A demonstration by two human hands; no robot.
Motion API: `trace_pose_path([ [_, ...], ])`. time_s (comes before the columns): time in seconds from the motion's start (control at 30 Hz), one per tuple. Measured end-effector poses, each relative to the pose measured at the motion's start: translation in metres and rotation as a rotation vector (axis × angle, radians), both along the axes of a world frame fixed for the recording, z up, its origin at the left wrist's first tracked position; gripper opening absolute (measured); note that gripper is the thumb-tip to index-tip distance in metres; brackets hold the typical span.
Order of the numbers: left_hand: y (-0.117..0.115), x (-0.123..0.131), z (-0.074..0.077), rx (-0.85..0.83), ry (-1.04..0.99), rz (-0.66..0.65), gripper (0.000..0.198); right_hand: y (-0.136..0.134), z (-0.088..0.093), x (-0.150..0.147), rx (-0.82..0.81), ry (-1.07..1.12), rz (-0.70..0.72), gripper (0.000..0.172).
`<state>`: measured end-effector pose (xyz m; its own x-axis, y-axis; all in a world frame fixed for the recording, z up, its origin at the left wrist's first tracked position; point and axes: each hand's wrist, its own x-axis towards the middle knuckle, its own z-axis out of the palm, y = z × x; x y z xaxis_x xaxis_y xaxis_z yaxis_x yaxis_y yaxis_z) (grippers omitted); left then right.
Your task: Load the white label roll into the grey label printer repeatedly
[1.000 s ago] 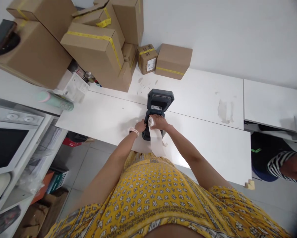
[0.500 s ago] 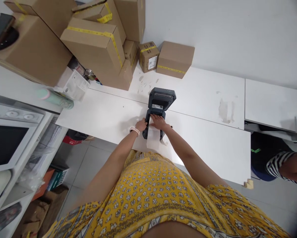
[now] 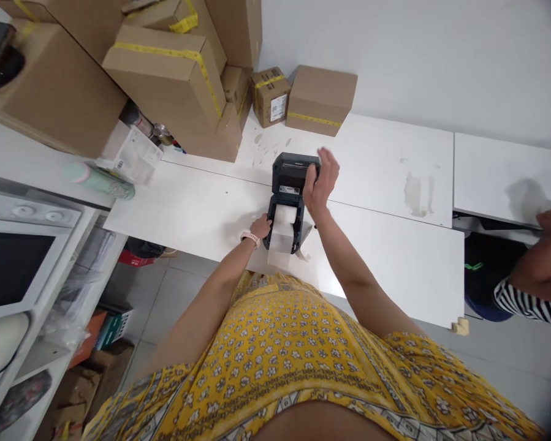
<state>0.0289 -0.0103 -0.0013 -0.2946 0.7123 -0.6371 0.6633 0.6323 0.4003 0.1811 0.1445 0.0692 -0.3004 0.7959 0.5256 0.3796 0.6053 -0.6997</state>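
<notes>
A dark label printer (image 3: 269, 211) stands on the white table with its lid (image 3: 281, 174) raised. Inside it sits a white paper roll (image 3: 285, 214), and a loose strip of paper (image 3: 281, 244) runs from it over the front edge toward me. My left hand (image 3: 260, 226), with a pale band at the wrist, grips the left side of the printer base. Beside the right edge of the lid is my right hand (image 3: 322, 184), raised with thumb and fingers apart and nothing in it. Whether it touches the lid I cannot tell.
Cardboard boxes (image 3: 165, 67) with yellow tape are stacked at back left, and smaller ones (image 3: 321, 98) stand along the wall. A mint bottle (image 3: 100, 180) lies at left above a microwave (image 3: 18, 257). At far right another person's arm (image 3: 548, 251) reaches over the table.
My right hand has come off the paper roll and moved up to the lid's right edge, uncovering the roll. The left hand keeps its place. The other person's hand shows more at right.
</notes>
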Motion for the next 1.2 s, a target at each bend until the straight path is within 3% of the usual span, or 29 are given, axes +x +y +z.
trace_pose_path([
  [0.1,0.000,0.001,0.002,0.014,-0.041,0.041,0.046,0.034,0.006,-0.002,-0.025,0.022,0.069,0.068],
  [0.2,0.000,0.007,0.003,0.016,-0.085,0.169,0.060,0.033,0.011,0.001,-0.106,0.039,0.112,0.070],
  [0.37,-0.012,0.027,-0.002,0.022,-0.164,0.255,0.110,-0.029,0.024,0.019,-0.133,0.029,0.112,0.061],
  [0.47,-0.036,0.033,-0.009,0.097,-0.217,0.274,0.119,-0.075,0.020,0.038,-0.146,-0.030,0.129,0.052],
  [0.63,-0.093,0.019,-0.020,0.142,-0.527,0.297,0.109,-0.141,-0.021,0.068,-0.108,-0.203,0.137,0.050],
  [0.73,-0.115,0.004,-0.016,0.035,-0.589,0.452,0.089,-0.171,-0.053,0.080,-0.065,-0.343,0.162,0.050],
  [0.83,-0.110,-0.004,-0.004,0.141,-0.380,0.643,0.060,-0.189,-0.081,0.086,-0.052,-0.471,0.198,0.056],
  [0.93,-0.082,0.005,0.009,0.440,-0.075,0.684,0.055,-0.196,-0.100,0.087,-0.045,-0.521,0.193,0.063],
  [1.0,-0.060,0.019,0.016,0.656,0.080,0.590,0.059,-0.196,-0.108,0.087,-0.030,-0.536,0.195,0.064],
  [1.03,-0.051,0.027,0.018,0.756,0.127,0.471,0.062,-0.196,-0.111,0.088,-0.021,-0.543,0.201,0.064],
  [1.1,-0.037,0.042,0.018,0.879,0.166,0.144,0.066,-0.196,-0.117,0.089,-0.010,-0.554,0.209,0.063],
  [1.2,-0.030,0.053,0.012,0.906,0.172,-0.330,0.069,-0.198,-0.124,0.091,-0.020,-0.576,0.213,0.062],
])
